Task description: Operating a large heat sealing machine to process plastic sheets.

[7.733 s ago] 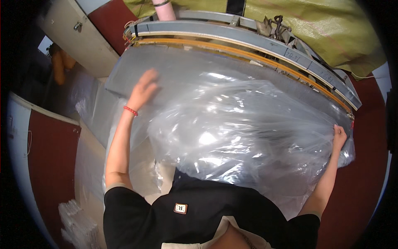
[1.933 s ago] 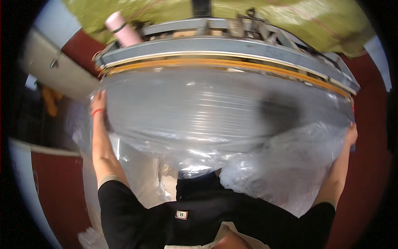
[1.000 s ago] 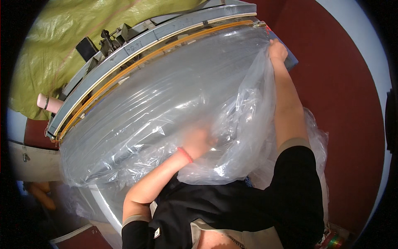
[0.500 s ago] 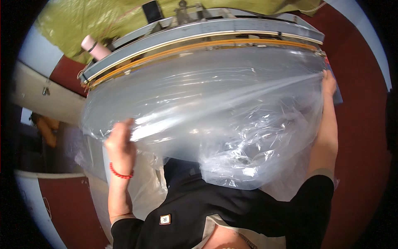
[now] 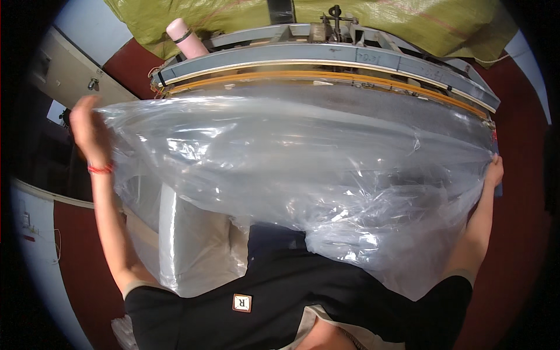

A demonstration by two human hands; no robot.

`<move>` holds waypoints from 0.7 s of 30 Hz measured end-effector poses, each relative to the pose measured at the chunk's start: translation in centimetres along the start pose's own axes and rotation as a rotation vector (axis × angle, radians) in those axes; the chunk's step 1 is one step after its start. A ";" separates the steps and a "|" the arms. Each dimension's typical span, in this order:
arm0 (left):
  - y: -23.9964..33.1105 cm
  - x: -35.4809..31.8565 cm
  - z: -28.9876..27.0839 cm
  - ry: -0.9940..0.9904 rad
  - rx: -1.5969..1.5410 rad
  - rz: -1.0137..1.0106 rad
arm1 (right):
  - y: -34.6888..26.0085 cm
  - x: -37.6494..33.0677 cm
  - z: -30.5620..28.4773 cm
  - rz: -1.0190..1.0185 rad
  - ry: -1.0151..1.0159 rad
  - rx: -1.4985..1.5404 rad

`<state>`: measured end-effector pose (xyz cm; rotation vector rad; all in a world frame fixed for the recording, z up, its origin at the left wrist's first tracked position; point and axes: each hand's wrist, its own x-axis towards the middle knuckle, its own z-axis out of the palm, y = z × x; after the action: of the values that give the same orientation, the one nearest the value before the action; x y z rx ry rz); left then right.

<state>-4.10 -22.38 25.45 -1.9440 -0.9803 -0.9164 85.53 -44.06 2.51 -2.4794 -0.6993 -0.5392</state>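
Observation:
A wide sheet of clear plastic film (image 5: 274,146) is stretched between my hands, wrinkled and shiny, with loose folds hanging toward my body. My left hand (image 5: 90,128), with a red bracelet at the wrist, is raised at the far left and closed on the film's corner; its fingers are slightly blurred. At the right, my right hand (image 5: 494,170) pinches the opposite edge, beside the end of the machine. The film's upper edge runs just in front of a long grey metal frame (image 5: 280,56) with an orange strip (image 5: 291,76) along it.
A pink bottle (image 5: 186,38) stands at the frame's left end. Behind lies yellow-green woven sheeting (image 5: 431,26). A metal clamp-like fitting (image 5: 335,26) sits on the frame. Below the film, at left, is a plastic-covered roll (image 5: 195,245). A pale door (image 5: 76,73) stands at far left.
My left hand has moved up and out to the left, drawing the film wide. My right hand is lower in view and farther right. The view has shifted.

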 end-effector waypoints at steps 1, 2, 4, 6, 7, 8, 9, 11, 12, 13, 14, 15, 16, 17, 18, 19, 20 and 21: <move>1.8 -3.5 1.9 -0.217 -0.654 -0.371 | 0.4 0.1 0.0 -0.005 -0.013 -0.033; 8.2 -3.2 1.7 -0.515 -0.166 0.229 | 0.8 0.0 -0.1 -0.012 -0.020 -0.034; 8.2 -9.4 4.0 -0.916 -0.234 -0.026 | 0.6 0.2 0.2 0.029 -0.059 -0.065; 2.5 -18.9 4.9 -1.003 -0.172 -0.333 | -0.6 0.0 0.4 0.020 -0.111 -0.053; 1.1 -21.4 4.8 -0.962 -0.189 -0.466 | -0.7 -0.2 0.3 0.024 -0.145 -0.068; 0.5 -21.7 5.2 -0.960 -0.196 -0.465 | -0.7 -0.3 -0.1 0.026 -0.140 -0.073; 0.2 -21.6 4.9 -0.918 -0.099 -0.517 | -0.7 -0.3 0.2 0.012 -0.134 -0.074; 1.2 -18.9 4.6 -0.875 -0.009 -0.564 | -0.3 -0.3 0.3 0.001 -0.126 -0.080; 3.4 -15.1 4.8 -1.080 0.154 -0.602 | 0.0 -0.3 0.1 -0.004 -0.082 -0.039; 5.4 -12.5 5.4 -1.280 0.329 -0.637 | 0.1 -0.3 0.2 -0.012 -0.041 0.008; 6.8 -11.7 6.5 -1.081 0.193 -0.506 | 0.2 -0.2 -0.1 -0.015 -0.038 0.004; 8.4 -10.8 7.2 -0.883 0.070 -0.379 | 0.2 0.0 0.0 -0.011 -0.074 0.054; 10.4 -9.3 8.2 -0.793 -0.102 -0.296 | 0.4 0.2 0.1 -0.007 -0.109 0.103; 12.7 -7.5 9.1 -0.672 -0.418 -0.240 | 1.0 0.5 0.4 -0.010 -0.110 0.102; 13.8 -7.3 10.4 -0.669 -0.574 -0.110 | 1.6 0.9 1.2 -0.023 -0.116 0.158; 15.2 -6.9 11.5 -0.710 -0.677 -0.044 | 2.9 1.5 1.7 -0.031 -0.114 0.205; 16.3 -7.5 12.4 -0.732 -0.743 -0.042 | 4.3 2.1 2.4 -0.031 -0.109 0.203; 17.1 -8.7 13.3 -0.748 -0.717 -0.031 | 6.3 2.9 3.4 -0.057 -0.072 0.310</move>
<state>10.05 -20.88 6.93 -3.0136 -1.1798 -0.5831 92.15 -45.75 -1.03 -2.2033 -0.8169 -0.3335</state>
